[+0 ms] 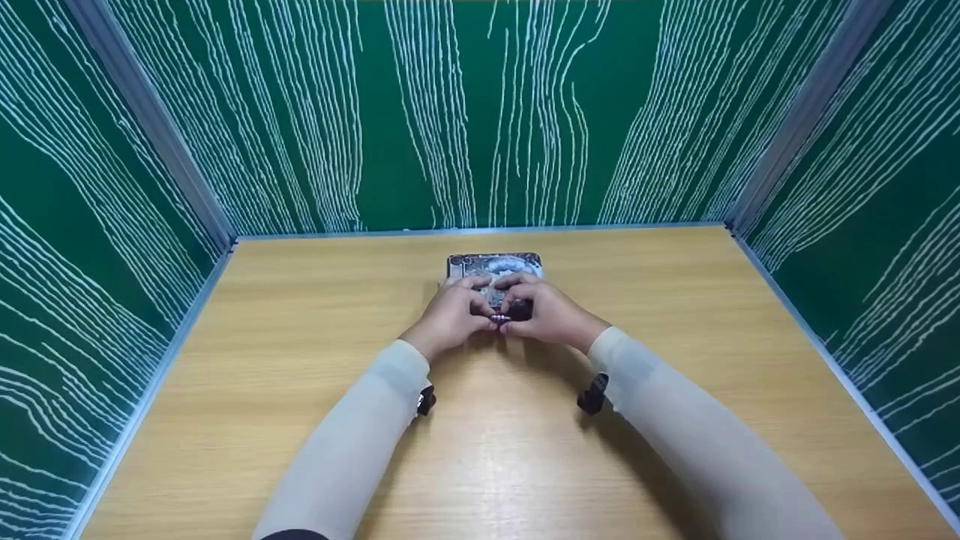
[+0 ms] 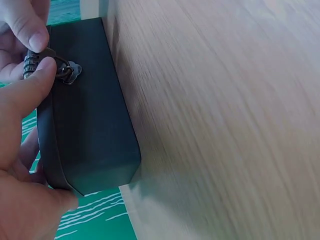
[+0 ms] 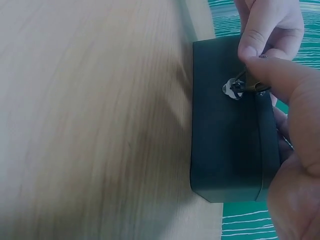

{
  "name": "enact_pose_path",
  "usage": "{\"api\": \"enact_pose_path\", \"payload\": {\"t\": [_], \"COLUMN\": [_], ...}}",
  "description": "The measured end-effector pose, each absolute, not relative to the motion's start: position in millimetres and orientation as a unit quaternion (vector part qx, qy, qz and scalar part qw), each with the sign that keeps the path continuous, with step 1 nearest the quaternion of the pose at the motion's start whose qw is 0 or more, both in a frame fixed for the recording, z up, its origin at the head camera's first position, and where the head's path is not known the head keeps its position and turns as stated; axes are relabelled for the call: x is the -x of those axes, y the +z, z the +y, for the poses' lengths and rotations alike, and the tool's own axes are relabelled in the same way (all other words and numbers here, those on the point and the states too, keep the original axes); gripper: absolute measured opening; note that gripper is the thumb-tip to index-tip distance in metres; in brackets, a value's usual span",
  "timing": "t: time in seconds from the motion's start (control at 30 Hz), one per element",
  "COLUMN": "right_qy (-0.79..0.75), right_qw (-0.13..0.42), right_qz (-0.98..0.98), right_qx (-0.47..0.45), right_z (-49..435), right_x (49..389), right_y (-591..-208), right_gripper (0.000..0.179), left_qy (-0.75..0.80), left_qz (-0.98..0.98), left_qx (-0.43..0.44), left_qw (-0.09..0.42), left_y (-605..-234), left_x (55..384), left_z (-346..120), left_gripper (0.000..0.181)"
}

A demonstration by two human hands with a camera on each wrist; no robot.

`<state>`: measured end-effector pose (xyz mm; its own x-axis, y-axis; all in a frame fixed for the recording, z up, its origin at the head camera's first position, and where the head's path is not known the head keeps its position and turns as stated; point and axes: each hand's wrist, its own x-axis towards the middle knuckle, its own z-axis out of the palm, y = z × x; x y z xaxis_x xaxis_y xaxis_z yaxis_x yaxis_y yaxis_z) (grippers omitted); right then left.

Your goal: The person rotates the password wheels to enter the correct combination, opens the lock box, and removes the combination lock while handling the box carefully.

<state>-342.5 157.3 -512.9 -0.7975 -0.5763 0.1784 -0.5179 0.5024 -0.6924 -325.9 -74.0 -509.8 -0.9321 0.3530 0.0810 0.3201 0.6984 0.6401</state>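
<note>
A dark box (image 2: 90, 115) with a patterned, picture-covered lid (image 1: 514, 264) sits on the wooden table. On its near side, a combination padlock (image 2: 31, 64) with ridged number dials hangs by its shackle from a silver metal clasp (image 3: 232, 89). My left hand (image 1: 452, 311) grips one end of the padlock between thumb and finger, its other fingers reaching over the lid. From the other side my right hand (image 1: 551, 313) pinches the padlock too, thumb on the near face. The fingers hide most of the lock body, and the digits are too small to read.
The wooden table (image 1: 495, 450) spreads around the box. Green panels with white wavy lines (image 1: 510, 112) stand at the back and on both sides, joined by grey frame posts (image 1: 806, 105). A dark wrist device (image 1: 594, 394) is on the right sleeve.
</note>
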Motion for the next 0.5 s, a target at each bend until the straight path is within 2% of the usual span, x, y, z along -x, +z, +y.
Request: {"api": "enact_pose_path", "payload": {"t": [0.5], "right_qy": [-0.390], "right_qw": [0.046], "right_qz": [0.863], "right_qx": [0.320], "right_z": [158.5], "right_x": [343.5], "right_y": [-511.9], "right_gripper": [0.010], "left_qy": [0.328], "left_qz": [0.927], "left_qx": [-0.184], "left_qw": [0.012], "left_y": [-509.7], "left_x": [326.6], "left_z": [-70.7], "left_gripper": [0.006]}}
